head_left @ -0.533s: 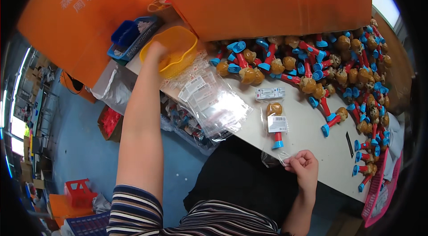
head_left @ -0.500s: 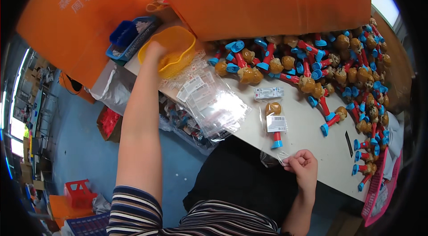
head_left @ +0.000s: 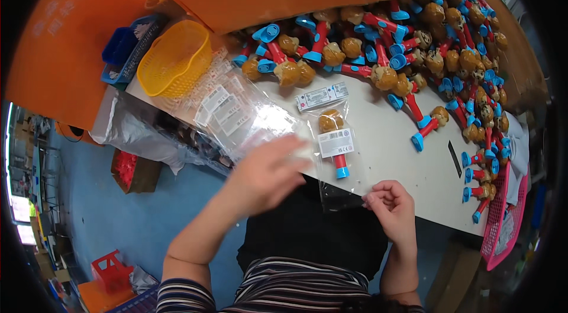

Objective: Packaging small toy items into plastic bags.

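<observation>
a clear plastic bag [head_left: 335,153] lies flat on the white table [head_left: 390,153], close to its near edge, its open end hanging over that edge. inside it sits a toy with a brown round head [head_left: 331,119], a red stem and a blue foot [head_left: 341,171], partly covered by a white barcode label [head_left: 335,142] stuck on the bag. a small white printed card [head_left: 322,97] lies just beyond the bag's far end. the right hand [head_left: 393,206] pinches the bag's open end between fingertips and thumb at the near edge. the left hand [head_left: 269,174] is blurred, fingers spread loose, over the near end of a pile of empty clear bags with white labels [head_left: 236,113]; whether it touches them cannot be told. at the far left corner stands a yellow mesh plastic basket [head_left: 174,58], its contents not readable, with a blue plastic tray [head_left: 127,49] beside it. loose red-and-blue toys with brown heads [head_left: 408,52] crowd the far edge and right side. a pink plastic basket [head_left: 503,218] hangs at the right edge.
</observation>
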`<state>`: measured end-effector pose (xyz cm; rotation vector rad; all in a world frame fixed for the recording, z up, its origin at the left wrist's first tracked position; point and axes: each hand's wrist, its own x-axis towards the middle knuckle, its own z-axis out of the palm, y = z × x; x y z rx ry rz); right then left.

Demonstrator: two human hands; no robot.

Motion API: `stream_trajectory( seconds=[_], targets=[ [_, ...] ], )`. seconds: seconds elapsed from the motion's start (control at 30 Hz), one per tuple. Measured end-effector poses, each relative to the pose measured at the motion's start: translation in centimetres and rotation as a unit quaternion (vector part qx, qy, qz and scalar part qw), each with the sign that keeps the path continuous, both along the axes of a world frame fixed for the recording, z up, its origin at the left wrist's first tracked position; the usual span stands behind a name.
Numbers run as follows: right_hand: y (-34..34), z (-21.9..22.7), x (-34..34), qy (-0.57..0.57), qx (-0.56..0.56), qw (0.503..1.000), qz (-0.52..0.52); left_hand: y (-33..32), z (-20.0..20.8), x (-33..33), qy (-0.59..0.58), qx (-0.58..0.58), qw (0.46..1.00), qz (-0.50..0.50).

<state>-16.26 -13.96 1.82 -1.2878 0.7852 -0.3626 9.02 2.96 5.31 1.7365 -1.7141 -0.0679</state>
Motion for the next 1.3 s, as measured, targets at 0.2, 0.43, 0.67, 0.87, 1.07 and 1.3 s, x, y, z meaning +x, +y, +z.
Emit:
stream_trajectory(
  seconds=[0.2, 0.43, 0.67, 0.87, 1.07, 1.3],
  targets=[
    [-1.2, 0.7, -1.2, 0.041, -0.250, 0.966, 0.041, -0.6, -3.0, -5.0, 0.025, 0.042, 0.997, -0.061],
    [-3.5, 1.3, 0.9, 0.008, -0.634, 0.755, 0.167, 0.4, -6.4, -6.5, -0.008, -0.060, 0.997, 0.037],
    [-4.8, 0.2, 2.0, -0.083, -0.690, 0.687, 0.213, -0.2, -7.2, -6.7, -0.042, -0.109, 0.993, 0.027],
    [-4.9, -0.1, 2.0, -0.105, -0.689, 0.686, 0.210, -0.6, -7.8, -6.8, -0.033, -0.144, 0.989, 0.012],
    [-5.2, -0.8, 1.9, -0.115, -0.683, 0.687, 0.218, -0.3, -8.0, -7.2, 0.006, -0.144, 0.989, 0.026],
    [-4.7, -0.4, 2.1, -0.078, -0.509, 0.829, 0.218, -0.2, -8.6, -7.5, 0.086, -0.165, 0.980, 0.065]
  ],
)
